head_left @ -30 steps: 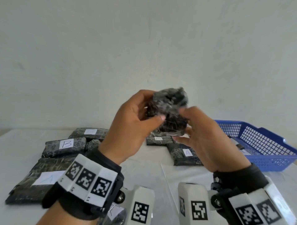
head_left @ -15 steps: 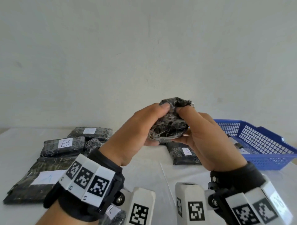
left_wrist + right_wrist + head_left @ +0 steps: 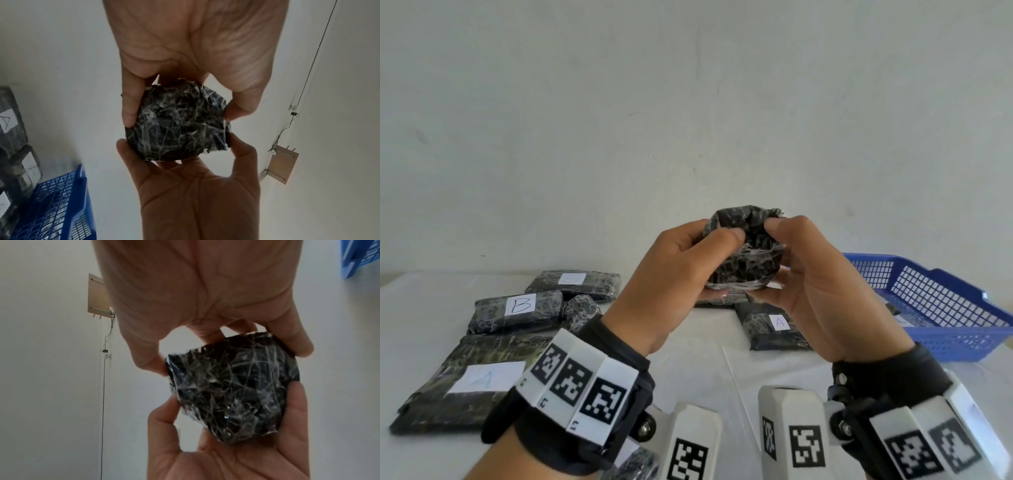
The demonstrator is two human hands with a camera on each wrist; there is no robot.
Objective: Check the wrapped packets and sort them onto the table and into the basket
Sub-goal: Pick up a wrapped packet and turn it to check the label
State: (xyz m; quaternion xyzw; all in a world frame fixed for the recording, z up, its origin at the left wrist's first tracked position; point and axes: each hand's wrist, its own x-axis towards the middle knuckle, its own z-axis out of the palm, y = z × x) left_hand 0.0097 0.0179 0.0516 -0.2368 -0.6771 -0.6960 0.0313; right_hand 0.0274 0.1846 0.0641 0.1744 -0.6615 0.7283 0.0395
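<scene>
A round packet point(image 3: 746, 257) wrapped in black crinkled film is held in the air above the table point(image 3: 722, 370), in front of the wall. My left hand point(image 3: 709, 253) grips its left side, thumb on top and fingers underneath. On the right side my right hand point(image 3: 791, 260) does the same. The left wrist view shows the packet point(image 3: 179, 123) between my left hand point(image 3: 131, 104) above and my right hand point(image 3: 195, 186) below. In the right wrist view the packet point(image 3: 232, 391) has no label on the side that shows.
Flat black packets lie on the table: one marked B point(image 3: 517, 310), one marked A point(image 3: 777, 329), a large one point(image 3: 469, 380) at front left, and another point(image 3: 575, 282) behind. A blue mesh basket point(image 3: 935, 305) stands at the right with packets inside.
Both hands have turned the packet between them and brought it slightly lower. The thumbs now sit on its upper side.
</scene>
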